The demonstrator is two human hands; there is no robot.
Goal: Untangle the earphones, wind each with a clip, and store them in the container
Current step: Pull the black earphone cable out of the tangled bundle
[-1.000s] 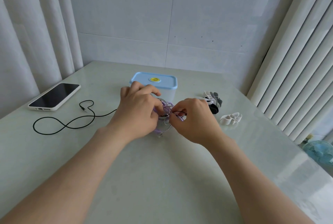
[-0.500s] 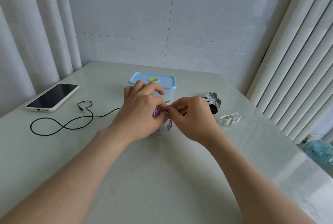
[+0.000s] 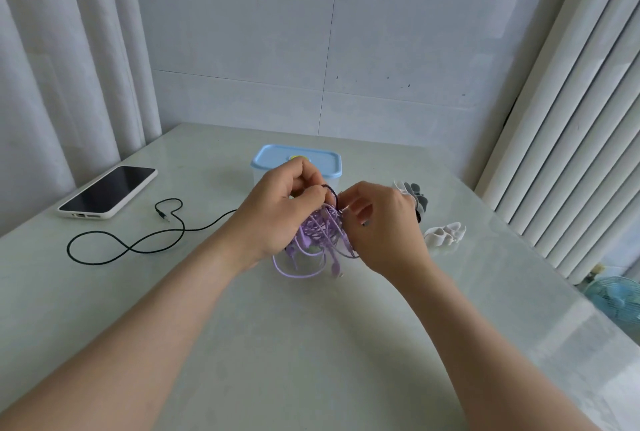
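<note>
Held just above the pale glossy counter (image 3: pixel 311 344): a tangle of thin purple earphone cable (image 3: pixel 320 233), loops and earbuds dangling toward the surface; contact with it impossible to tell. Gripped from the left by the left hand (image 3: pixel 277 208), fingers curled round the top of the bunch. Pinched from the right by the right hand (image 3: pixel 384 226), thumb and fingertips closed on strands at the crest.

Directly behind both hands and partly hidden by them, a clear plastic container with a light-blue lid (image 3: pixel 325 162), lid on. To the left, a black earphone cable (image 3: pixel 138 243) lying in a loose figure of 8, its far end vanishing behind the left wrist. Beyond that, a white-cased phone (image 3: pixel 107 193), screen up. To the right, white plastic clips (image 3: pixel 445 234); further back, grey, black and white clips (image 3: pixel 417 196), partly blocked by the right hand.
</note>
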